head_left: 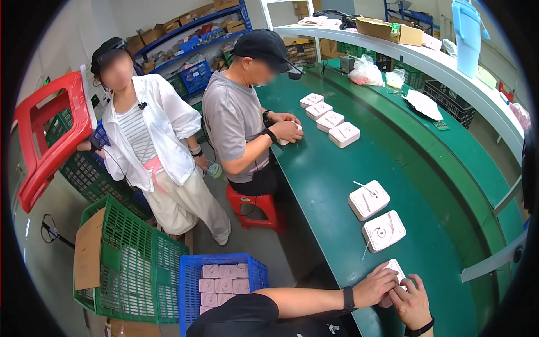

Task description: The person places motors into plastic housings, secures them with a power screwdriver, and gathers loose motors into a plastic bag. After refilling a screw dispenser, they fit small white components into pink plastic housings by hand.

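Note:
At the near edge of the green table a white rounded-square plastic case (pixel 395 268) sits between my two hands, which partly cover it. My left hand (pixel 375 285), with a dark band at the wrist, grips its left side with curled fingers. On the right side my right hand (pixel 412 301) is closed around the same case, its fingertips close to those of the left. Two similar cases stand just beyond: one with a dark round spot and wire (pixel 384 231), another with a short wire sticking out (pixel 369 200). What my fingertips do on the case is hidden.
A blue crate (pixel 186 292) of pinkish-white cases stands left of me beside a green basket (pixel 123 253). A seated co-worker (pixel 238 106) handles a case; several cases (pixel 330 121) line the table there. Another person (pixel 151 129) holds a red stool (pixel 56 129). A white shelf (pixel 387 48) overhangs.

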Demonstrator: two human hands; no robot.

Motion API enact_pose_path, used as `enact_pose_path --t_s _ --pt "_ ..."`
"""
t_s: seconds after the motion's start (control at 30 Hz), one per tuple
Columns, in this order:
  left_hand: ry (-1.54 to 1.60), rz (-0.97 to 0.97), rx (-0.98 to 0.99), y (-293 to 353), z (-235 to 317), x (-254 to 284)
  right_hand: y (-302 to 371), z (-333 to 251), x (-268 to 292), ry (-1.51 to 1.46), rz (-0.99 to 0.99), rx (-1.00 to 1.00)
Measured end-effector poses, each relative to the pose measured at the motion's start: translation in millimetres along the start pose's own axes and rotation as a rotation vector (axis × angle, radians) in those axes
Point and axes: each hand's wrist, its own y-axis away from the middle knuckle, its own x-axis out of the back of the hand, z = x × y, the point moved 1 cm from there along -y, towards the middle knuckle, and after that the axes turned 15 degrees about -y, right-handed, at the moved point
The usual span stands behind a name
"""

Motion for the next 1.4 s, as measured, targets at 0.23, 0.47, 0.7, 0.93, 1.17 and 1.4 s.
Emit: enact_pose_path --t_s 0.23,0.47,0.7,0.93,1.17,1.4 --pt "-0.021 0.001 0.011 2 1 0 1 2 -2 0.0 0.006 0.016" --pt "0.018 -0.032 -0.018 3 6 -9 9 -6 -1 0.04 -0.027 0.024" --pt "-0.132 -0.004 0.022 -28 -16 22 -23 16 40 0.005 0.31 -0.038" --pt "-0.096 -0.194 -0.058 -45 -10 22 62 5 -21 -0.286 0.723 -0.714" --pt "-0.05 -0.351 -0.064 -47 -12 36 51 -12 -58 -0.404 0.732 -0.813" --pt "-0.032 -0.361 -0.053 -52 -23 38 41 -3 -62 -0.361 0.738 -0.708"
